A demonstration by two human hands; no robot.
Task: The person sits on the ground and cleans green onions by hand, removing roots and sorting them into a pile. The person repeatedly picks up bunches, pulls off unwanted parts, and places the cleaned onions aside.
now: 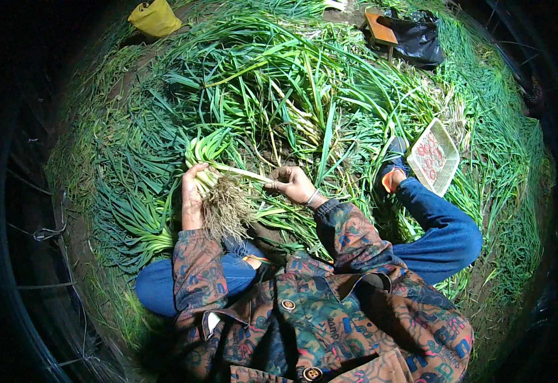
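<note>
A bunch of leafy green stalks, which look like garlic greens or leeks (pixel 205 179), is gripped in my left hand (pixel 193 196). Its pale bases point toward me, and a thick tangle of roots (pixel 226 208) hangs beside my wrist. My right hand (pixel 294 184) pinches the end of one pale stalk (pixel 240 173) between thumb and fingers; the stalk stretches across to the bunch. Beyond both hands lies a large loose heap of the same plants (pixel 279 91). Another bunch (pixel 157 239) rests on the ground left of my left forearm.
A pale plastic basket (pixel 444 170) holding several red rings stands by my right foot. Farther off are a small wooden stool (pixel 381 29), a black plastic bag (pixel 415 40) and a yellow bag (pixel 154 19). More cut greens (pixel 513 191) cover the soil at the right. My bent legs flank the work.
</note>
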